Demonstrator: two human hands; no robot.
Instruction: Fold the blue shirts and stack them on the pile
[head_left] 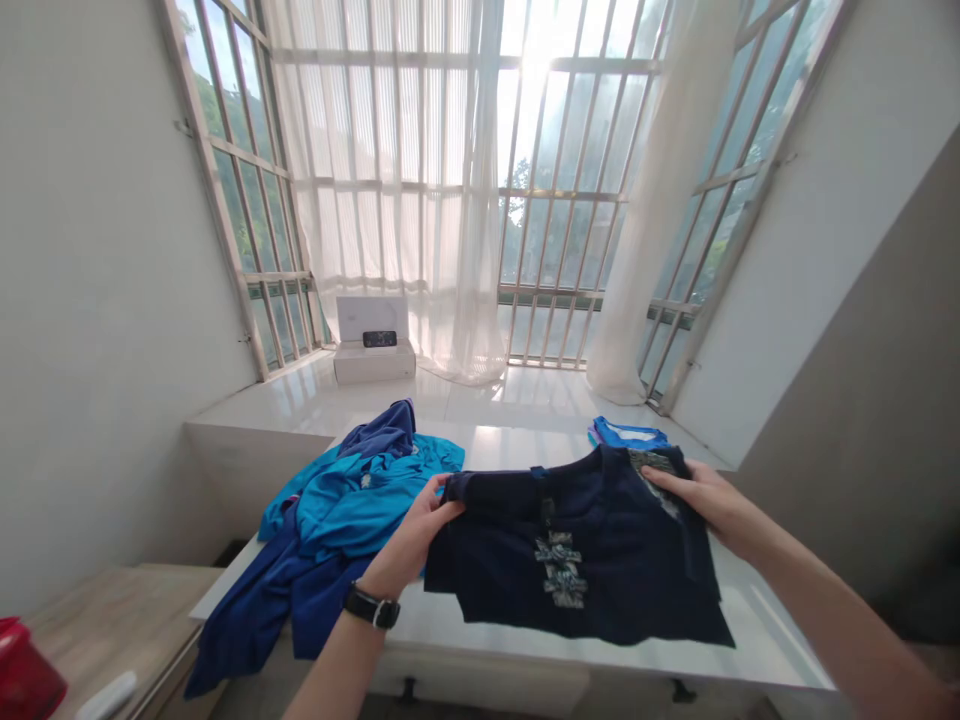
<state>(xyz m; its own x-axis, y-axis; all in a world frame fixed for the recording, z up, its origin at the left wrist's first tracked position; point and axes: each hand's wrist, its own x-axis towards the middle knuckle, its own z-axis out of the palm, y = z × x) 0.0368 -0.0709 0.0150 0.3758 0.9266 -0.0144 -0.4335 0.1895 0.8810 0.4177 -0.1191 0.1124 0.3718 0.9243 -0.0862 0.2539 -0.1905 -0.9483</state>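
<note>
A dark navy shirt point(495, 560) with patterned frog-style fastenings on its front is stretched between my two hands above the white table. My left hand point(412, 530), with a black watch on the wrist, pinches the shirt's upper left corner. The upper right corner, near a patterned patch, is gripped by my right hand point(701, 497), its thumb lying on top. The lower edge of the shirt hangs down toward the table's front. Left of it lies a loose heap of bright blue clothes point(337, 500) and darker blue clothes point(251, 610).
Behind the shirt, folded blue clothing point(630, 433) lies at the table's right. A white box point(375, 362) with a dark device stands on the window ledge. Sheer curtains point(457, 200) hang before barred windows. A wooden surface point(120, 620) with a red container point(26, 670) is at lower left.
</note>
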